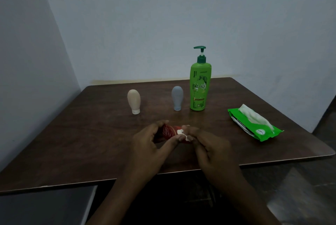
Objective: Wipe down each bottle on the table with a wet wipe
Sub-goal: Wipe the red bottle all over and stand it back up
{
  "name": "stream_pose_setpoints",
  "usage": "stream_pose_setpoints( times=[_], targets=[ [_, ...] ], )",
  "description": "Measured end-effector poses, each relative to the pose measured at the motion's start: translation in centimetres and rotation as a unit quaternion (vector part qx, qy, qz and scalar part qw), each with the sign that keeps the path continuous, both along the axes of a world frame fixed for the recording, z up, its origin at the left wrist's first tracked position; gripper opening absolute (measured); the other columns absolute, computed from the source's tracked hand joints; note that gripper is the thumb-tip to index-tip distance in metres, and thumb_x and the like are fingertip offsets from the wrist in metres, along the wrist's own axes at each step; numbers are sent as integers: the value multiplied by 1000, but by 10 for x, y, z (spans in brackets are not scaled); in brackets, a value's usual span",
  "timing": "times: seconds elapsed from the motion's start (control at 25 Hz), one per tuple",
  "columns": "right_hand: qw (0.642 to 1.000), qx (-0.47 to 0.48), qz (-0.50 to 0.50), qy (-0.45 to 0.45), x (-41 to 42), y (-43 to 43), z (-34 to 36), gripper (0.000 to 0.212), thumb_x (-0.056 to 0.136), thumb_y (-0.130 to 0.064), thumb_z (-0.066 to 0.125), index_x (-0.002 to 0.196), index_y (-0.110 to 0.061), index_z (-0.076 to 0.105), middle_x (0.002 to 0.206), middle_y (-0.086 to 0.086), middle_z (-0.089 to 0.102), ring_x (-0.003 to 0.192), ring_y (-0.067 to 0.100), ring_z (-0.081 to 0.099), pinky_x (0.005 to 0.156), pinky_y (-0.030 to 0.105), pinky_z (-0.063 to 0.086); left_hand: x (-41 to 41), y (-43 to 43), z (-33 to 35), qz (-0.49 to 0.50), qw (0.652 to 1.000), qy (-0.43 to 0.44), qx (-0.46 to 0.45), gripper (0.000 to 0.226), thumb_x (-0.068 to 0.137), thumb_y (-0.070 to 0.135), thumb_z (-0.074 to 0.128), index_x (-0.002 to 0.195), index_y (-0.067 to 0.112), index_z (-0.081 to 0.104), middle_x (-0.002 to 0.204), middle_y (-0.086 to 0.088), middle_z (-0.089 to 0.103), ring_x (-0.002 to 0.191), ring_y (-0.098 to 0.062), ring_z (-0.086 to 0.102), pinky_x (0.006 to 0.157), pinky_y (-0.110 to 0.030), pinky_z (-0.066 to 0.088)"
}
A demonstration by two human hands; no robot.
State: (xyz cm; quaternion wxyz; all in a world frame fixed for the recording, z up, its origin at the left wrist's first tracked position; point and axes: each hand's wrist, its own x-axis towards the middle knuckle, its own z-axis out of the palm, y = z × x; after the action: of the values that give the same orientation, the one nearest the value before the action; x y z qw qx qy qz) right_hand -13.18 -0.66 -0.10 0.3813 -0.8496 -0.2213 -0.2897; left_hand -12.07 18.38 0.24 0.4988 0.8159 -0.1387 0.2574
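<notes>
Head view: left hand (pixel 149 141) closed round a small red bottle (pixel 166 133), held low over the near middle of the table (pixel 72 143); can't tell if it touches the top. Right hand (pixel 205 144) pinches a scrunched white wet wipe (pixel 182 133) against the bottle's right end. Step in hand: wiping the red bottle, looks like the cap end. Three bottles stand upright further back, well apart from the hands: beige squeeze bottle (pixel 134 101) on its white cap, grey squeeze bottle (pixel 177 97), tall green pump bottle (pixel 200 86) just right of the grey one. Green wipes pack (pixel 254 124) lies at right, a sheet sticking out. Next: finish rubbing round the red one, set it down, reach for a standing bottle; pump bottle is tall, likely tippy, needs a steadying grip
</notes>
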Motion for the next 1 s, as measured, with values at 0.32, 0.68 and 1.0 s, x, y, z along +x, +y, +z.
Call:
stream_pose_setpoints(
  times=[0.32, 0.68, 1.0],
  targets=[
    [985, -70, -155, 36, 26, -38, -14, 27, 87, -6, 64, 108, -21, 71, 92, -2, 74, 81, 13, 68, 71, 24, 48, 7, 5, -10, 47, 983, 124, -127, 70, 73, 75, 74, 70, 5, 69, 65, -12, 72, 64, -34, 72, 62, -53, 60],
    [993, -116, -27, -19, 21, -18, -22, 45, 85, -3, 65, 128, -19, 63, 132, -2, 63, 124, 11, 57, 108, 30, 42, 6, 8, -8, 42, 953, 200, -223, 54, 83, 51, 78, 65, 2, 63, 63, -18, 74, 59, -33, 76, 59, -36, 52],
    [991, -100, -71, -44, 16, -8, -13, 40, 86, -11, 52, 122, -17, 67, 121, 1, 70, 113, 12, 63, 104, 22, 40, 3, 0, -6, 24, 961, 204, -183, 61, 81, 55, 76, 78, -5, 72, 67, -14, 76, 61, -28, 76, 66, -51, 60]
  ],
)
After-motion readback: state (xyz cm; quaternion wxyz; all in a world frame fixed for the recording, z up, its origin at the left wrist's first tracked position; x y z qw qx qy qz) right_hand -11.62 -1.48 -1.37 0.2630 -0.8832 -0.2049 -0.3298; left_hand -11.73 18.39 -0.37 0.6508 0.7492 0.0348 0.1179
